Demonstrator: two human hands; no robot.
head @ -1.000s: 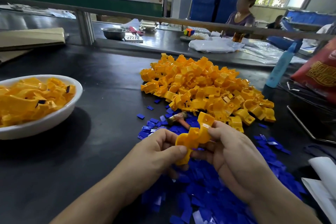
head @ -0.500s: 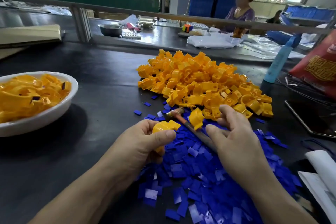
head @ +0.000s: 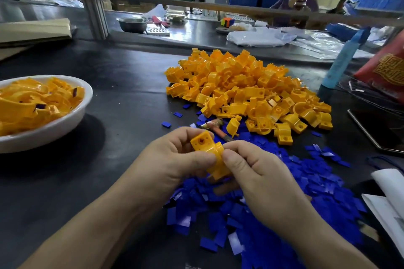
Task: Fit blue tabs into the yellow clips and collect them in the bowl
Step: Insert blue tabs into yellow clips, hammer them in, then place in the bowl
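The right hand (head: 258, 172) has been brought back from the blue tabs (head: 284, 192) to the yellow clip (head: 209, 148), now pinched by it and gripped by the left hand (head: 175, 159) at frame centre. A tab cannot be seen; fitting is judged imminent, before the bowl (head: 54, 131) at left is reached.

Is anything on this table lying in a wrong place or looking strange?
A small hammer lies half buried where the yellow clip pile meets the blue tabs. A few stray tabs lie left of it.
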